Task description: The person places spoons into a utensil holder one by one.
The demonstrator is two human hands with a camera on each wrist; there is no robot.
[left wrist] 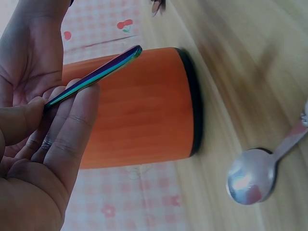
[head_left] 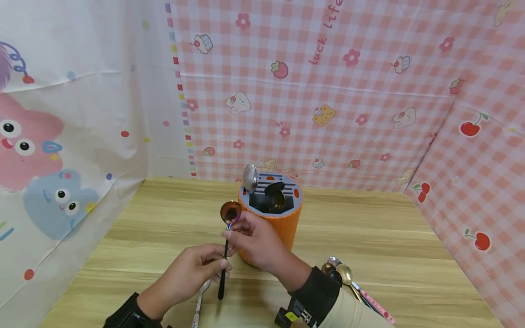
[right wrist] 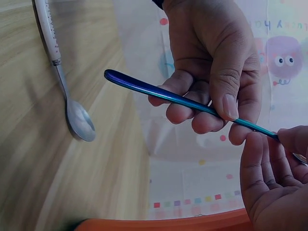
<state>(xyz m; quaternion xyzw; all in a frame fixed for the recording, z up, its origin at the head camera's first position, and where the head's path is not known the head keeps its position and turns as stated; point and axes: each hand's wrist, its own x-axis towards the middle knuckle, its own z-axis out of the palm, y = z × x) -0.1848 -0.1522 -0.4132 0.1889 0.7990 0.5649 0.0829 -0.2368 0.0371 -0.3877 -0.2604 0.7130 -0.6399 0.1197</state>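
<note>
Both hands hold one spoon (head_left: 230, 212) with a round bowl and a slim handle that shines blue, purple and green in the wrist views. My left hand (head_left: 197, 269) pinches the handle (right wrist: 144, 89) between thumb and fingers, partway along it. Higher up, my right hand (head_left: 258, 239) pinches the spoon at its neck, just under the bowl. The bowl points up and the handle's end hangs low, over the table. Right behind the hands stands an orange utensil holder (head_left: 283, 230) with a grey slotted top. A silver spoon (head_left: 250, 177) and dark round-bowled utensils (head_left: 276, 198) stick out of it.
On the wooden table (head_left: 361, 228), a silver spoon with a pale patterned handle (left wrist: 251, 177) lies below the left hand. Several spoons (head_left: 346, 274), one with a pink handle, lie in a bunch at the right, beside the right forearm. Patterned cloth walls (head_left: 303, 105) enclose the table.
</note>
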